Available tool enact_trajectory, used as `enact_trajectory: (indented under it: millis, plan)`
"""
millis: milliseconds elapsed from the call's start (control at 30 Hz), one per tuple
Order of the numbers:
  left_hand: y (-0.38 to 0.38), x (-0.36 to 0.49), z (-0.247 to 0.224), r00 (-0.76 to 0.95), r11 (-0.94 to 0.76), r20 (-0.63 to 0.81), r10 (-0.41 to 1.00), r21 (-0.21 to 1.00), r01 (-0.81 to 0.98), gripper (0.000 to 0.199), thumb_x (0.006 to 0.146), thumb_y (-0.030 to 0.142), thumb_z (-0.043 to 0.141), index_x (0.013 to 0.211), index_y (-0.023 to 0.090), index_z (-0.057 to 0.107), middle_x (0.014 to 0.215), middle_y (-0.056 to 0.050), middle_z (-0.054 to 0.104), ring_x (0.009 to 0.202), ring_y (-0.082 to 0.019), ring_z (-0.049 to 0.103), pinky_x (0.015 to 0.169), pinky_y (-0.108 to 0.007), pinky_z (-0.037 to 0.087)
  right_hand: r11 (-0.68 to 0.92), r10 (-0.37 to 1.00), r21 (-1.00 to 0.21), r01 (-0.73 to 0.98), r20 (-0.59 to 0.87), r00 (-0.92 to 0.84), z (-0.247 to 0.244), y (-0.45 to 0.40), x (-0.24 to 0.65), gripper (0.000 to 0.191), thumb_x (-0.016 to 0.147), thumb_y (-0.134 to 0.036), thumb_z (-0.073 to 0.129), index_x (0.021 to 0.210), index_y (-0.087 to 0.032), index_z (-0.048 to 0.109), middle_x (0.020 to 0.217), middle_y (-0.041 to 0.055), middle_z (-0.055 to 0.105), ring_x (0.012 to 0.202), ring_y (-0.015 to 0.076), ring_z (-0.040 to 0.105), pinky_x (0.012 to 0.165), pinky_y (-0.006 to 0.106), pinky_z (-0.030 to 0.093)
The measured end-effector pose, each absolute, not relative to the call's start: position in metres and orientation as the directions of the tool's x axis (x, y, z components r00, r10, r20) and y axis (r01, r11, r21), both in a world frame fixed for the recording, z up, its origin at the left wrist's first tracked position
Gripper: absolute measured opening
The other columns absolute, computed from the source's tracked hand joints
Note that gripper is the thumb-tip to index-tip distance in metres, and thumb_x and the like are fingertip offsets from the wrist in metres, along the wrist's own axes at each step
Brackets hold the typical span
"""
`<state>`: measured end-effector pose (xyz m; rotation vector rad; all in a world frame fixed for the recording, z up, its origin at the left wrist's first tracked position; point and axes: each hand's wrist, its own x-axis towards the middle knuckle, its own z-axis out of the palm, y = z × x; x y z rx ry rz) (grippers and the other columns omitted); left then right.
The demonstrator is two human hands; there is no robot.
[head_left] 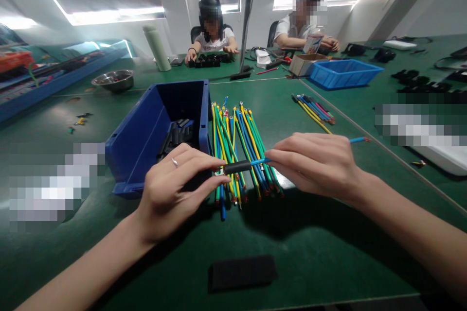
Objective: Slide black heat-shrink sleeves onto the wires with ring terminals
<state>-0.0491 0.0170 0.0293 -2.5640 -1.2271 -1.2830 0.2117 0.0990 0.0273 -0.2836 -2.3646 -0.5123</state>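
My left hand (182, 184) pinches the metal lug end of a blue wire, where a black sleeve (238, 167) sits around it. My right hand (314, 165) grips the same blue wire (258, 161) beyond the sleeve, and its stripped copper end sticks out to the right. Beneath both hands lies a spread of cut wires (251, 141) in yellow, green and blue, with lugs at their far ends. Beside my left hand stands a dark blue bin (127, 141) holding several black sleeves (177, 138).
A smaller wire bundle (314, 107) lies right of centre. A black block (242, 273) rests near the front edge. Farther back are a metal bowl (114, 80), a light blue tray (345, 77), a cardboard box (302, 65) and a metal post (246, 19). Two people sit across the table.
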Motion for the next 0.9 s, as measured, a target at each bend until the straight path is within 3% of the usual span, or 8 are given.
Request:
enact_trajectory:
  millis: [400, 900]
  plan:
    - [0.0191, -0.0473, 0.0275, 0.346, -0.694, 0.706, 0.618, 0.284, 0.661, 0.021, 0.082, 0.014, 0.076, 0.102, 0.015, 0.069, 0.085, -0.003, 0.073, 0.075, -0.013, 0.064, 0.070, -0.026, 0.051, 0.893, 0.017, 0.320, 0.318, 0.679, -0.734, 0.0269, 0.0979, 0.2151, 0.018, 0.082, -0.008, 0.065, 0.099, -0.016, 0.062, 0.082, 0.0042, 0.069, 0.066, 0.0129, 0.058, 0.059, 0.025, 0.045]
    - [0.0207, -0.0496, 0.0263, 0.385, -0.714, 0.696, 0.606, 0.263, 0.649, 0.020, 0.082, 0.010, 0.075, 0.101, 0.014, 0.071, 0.085, -0.004, 0.073, 0.077, -0.012, 0.061, 0.068, -0.026, 0.051, 0.928, 0.112, 0.215, 0.305, 0.619, -0.778, 0.0254, 0.0979, 0.2121, 0.005, 0.095, -0.015, 0.055, 0.099, -0.016, 0.057, 0.075, 0.0015, 0.066, 0.058, 0.0091, 0.055, 0.051, 0.023, 0.038]
